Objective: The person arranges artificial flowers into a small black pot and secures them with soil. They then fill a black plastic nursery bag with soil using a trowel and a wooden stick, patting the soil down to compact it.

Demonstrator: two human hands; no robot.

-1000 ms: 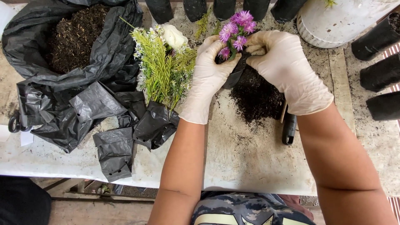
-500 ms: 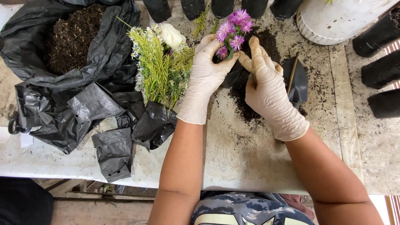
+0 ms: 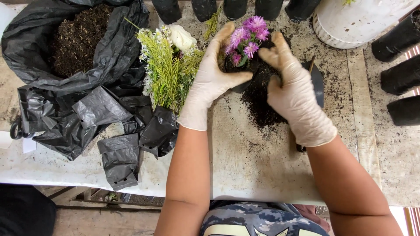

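- At the far left of the table (image 3: pixel 262 175) a large black plastic sack (image 3: pixel 109 48) lies open, showing dark potting soil (image 3: pixel 74 43) inside it.
- Below the sack, crumpled small black nursery bags (image 3: pixel 118 153) lie in a heap near the table's front edge.
- Just right of the sack a bunch of green sprigs with a white flower (image 3: pixel 168 65) stands in its own black bag (image 3: pixel 159 131), tilted toward the sack and close beside the left wrist.
- The left hand (image 3: pixel 212 78), in a pale glove, cups the left side of the purple-flowered plant (image 3: pixel 247 39); its fingers curve up past the blooms and its thumb presses across the dark bag below them, so this grip is closed on the plant's bag.
- The plant sits between the two hands, upright, its pink-purple blooms rising above the fingertips and its black bag (image 3: pixel 245 78) mostly hidden by the palms.
- Loose soil (image 3: pixel 260 109) is scattered on the table directly beneath the plant, between the wrists.
- The right hand (image 3: pixel 293 91), also gloved, lies against the plant's right side with its fingers bent inward over the soil; its grip presses on the bag, not fully wrapped around it.
- Behind the right hand a dark trowel (image 3: pixel 317 83) lies on the table, partly covered.
- Along the top edge stand a row of filled black bags (image 3: pixel 236 8), then a white ribbed pot (image 3: pixel 358 22).
- At the far right more black bags (image 3: pixel 400 74) lie on their sides.
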